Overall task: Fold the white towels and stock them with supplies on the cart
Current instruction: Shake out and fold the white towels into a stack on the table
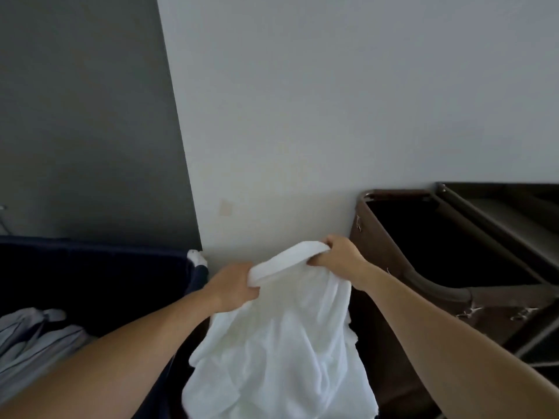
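Now | your left hand (234,284) and right hand (338,255) both grip the towel (281,343) top edge | towel hangs down between them.

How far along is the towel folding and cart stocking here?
Done: nothing visible; no folded towel shows. In hand: the left hand and right hand grip the top edge of one white towel, which hangs unfolded. Left: folding it and stocking the brown cart, whose open bin looks dark inside.

Navy bin (90,267) with grey striped linen (33,343) inside, before a grey wall (84,116) and a white wall (332,101).
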The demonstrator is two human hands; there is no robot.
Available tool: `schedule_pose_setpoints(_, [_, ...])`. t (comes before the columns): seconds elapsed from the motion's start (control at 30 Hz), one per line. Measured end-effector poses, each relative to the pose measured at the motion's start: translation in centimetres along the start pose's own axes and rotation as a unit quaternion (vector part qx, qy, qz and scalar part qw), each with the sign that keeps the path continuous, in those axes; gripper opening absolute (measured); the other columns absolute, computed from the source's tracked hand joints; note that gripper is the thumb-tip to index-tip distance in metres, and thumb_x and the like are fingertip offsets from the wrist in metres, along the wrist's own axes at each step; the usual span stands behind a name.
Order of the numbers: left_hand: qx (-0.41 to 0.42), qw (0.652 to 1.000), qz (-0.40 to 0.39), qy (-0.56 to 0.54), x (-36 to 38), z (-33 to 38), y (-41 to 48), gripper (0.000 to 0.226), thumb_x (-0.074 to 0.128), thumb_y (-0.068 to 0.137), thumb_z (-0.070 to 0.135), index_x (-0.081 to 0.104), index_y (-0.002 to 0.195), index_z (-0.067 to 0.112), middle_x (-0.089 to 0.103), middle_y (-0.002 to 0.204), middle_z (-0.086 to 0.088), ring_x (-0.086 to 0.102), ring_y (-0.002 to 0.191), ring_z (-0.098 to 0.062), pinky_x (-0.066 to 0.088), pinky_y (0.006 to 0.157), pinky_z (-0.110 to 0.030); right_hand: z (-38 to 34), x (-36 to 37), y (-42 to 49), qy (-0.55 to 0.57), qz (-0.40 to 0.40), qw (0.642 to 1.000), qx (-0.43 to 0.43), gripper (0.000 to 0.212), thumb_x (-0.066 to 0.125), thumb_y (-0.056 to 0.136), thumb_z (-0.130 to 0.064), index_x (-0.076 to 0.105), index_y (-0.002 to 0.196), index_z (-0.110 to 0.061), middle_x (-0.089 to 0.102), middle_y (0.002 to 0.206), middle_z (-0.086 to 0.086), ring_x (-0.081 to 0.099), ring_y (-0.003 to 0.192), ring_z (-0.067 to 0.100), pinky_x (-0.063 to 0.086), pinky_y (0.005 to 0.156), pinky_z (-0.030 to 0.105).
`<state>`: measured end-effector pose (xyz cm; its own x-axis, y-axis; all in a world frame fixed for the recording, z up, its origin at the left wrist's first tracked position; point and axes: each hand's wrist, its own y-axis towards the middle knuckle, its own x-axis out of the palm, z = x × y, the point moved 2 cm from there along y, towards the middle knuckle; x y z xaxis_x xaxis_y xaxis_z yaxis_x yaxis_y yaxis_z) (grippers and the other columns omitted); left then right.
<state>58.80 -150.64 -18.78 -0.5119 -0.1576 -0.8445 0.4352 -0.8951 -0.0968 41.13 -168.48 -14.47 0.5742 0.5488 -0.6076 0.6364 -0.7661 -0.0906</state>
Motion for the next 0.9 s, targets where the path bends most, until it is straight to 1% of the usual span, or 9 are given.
schedule_pose_setpoints(0.13, [-0.081,0.975,0.205,-0.020,-2.7,-1.0,-0.6,0.019,0.069,0.088,0.026,0.052,0.084,0.020,0.059,0.081,0.004,0.059,0.074,-0.018,0.049,0.063,-0.036,1.4,-0.6,0.0,-0.221,-0.142,0.965,-0.025,0.040,0.088,0.066,-0.040,0.060,0.086,-0.020,0.064,0.088,-0.004,0.060,0.081,0.015,0.044,0.063,0.027])
schedule_pose_setpoints(0.2, [-0.077,0.969,0.233,-0.007,-4.5,-0.8,-0.9,0.029,0.071,0.086,0.028,0.044,0.077,0.021,0.056,0.076,0.004,0.055,0.067,-0.015,0.042,0.055,-0.033,2.2,-0.9,0.2,-0.266,-0.088,0.960,-0.022,0.029,0.080,0.076,-0.039,0.064,0.090,-0.018,0.066,0.089,-0.001,0.062,0.080,0.019,0.046,0.064,0.028])
schedule_pose_setpoints(0.33, [-0.014,0.994,0.113,0.004,-4.6,0.3,-2.6,0.024,0.069,0.087,0.034,0.051,0.095,0.021,0.060,0.089,0.005,0.060,0.079,-0.017,0.049,0.067,-0.036,1.5,-1.5,0.5,-0.193,0.132,0.972,-0.019,0.012,0.062,0.092,-0.031,0.063,0.096,-0.020,0.068,0.096,0.006,0.060,0.080,0.027,0.044,0.068,0.031])
schedule_pose_setpoints(0.43, [0.029,0.999,0.003,0.017,-1.5,-0.3,-4.2,0.034,0.061,0.093,0.043,0.053,0.117,0.021,0.061,0.100,0.009,0.060,0.089,-0.015,0.048,0.075,-0.030,1.9,-1.6,0.4,-0.224,0.182,0.956,-0.042,0.011,0.058,0.092,-0.026,0.058,0.101,-0.019,0.066,0.100,0.005,0.056,0.080,0.025,0.041,0.068,0.031])
schedule_pose_setpoints(0.53, [0.039,0.988,-0.121,0.085,3.1,-1.5,-4.9,0.037,0.052,0.095,0.050,0.044,0.122,0.027,0.056,0.095,0.010,0.057,0.090,-0.022,0.042,0.068,-0.032,2.5,0.4,-0.4,-0.348,0.040,0.935,-0.065,0.044,0.064,0.088,-0.030,0.050,0.130,-0.023,0.052,0.131,0.004,0.052,0.109,0.027,0.044,0.088,0.040])
schedule_pose_setpoints(0.6, [0.020,0.977,-0.192,0.095,5.9,-2.9,-5.2,0.055,0.053,0.094,0.047,0.036,0.142,0.028,0.060,0.110,0.004,0.058,0.094,-0.020,0.048,0.077,-0.034,2.6,4.0,-2.1,-0.388,-0.073,0.911,-0.119,0.073,0.068,0.081,-0.043,0.036,0.146,-0.032,0.038,0.147,-0.001,0.035,0.135,0.028,0.032,0.109,0.049])
schedule_pose_setpoints(0.67, [0.008,0.969,-0.218,0.116,7.8,-4.4,-5.5,0.068,0.059,0.089,0.045,0.032,0.148,0.026,0.058,0.125,-0.001,0.057,0.101,-0.020,0.049,0.083,-0.035,3.1,8.3,-4.2,-0.379,-0.144,0.896,-0.183,0.083,0.068,0.076,-0.058,0.030,0.148,-0.038,0.029,0.153,-0.005,0.022,0.144,0.024,0.018,0.116,0.051])
schedule_pose_setpoints(0.8, [-0.027,0.962,-0.251,0.106,9.7,-7.5,-6.0,0.092,0.075,0.072,0.050,0.032,0.148,0.023,0.047,0.130,0.003,0.052,0.115,-0.019,0.050,0.095,-0.038,5.3,14.8,-7.0,-0.511,-0.147,0.800,-0.276,0.112,0.054,0.069,-0.086,0.018,0.156,-0.026,-0.002,0.165,0.005,-0.015,0.151,0.031,-0.009,0.113,0.069])
schedule_pose_setpoints(0.9, [-0.032,0.957,-0.257,0.130,10.8,-9.1,-6.3,0.108,0.083,0.065,0.052,0.024,0.151,0.026,0.043,0.143,0.005,0.049,0.126,-0.019,0.047,0.103,-0.038,7.2,17.8,-8.9,-0.589,-0.164,0.723,-0.321,0.132,0.050,0.058,-0.095,0.016,0.155,-0.012,0.004,0.164,0.013,-0.007,0.151,0.039,-0.004,0.108,0.075])
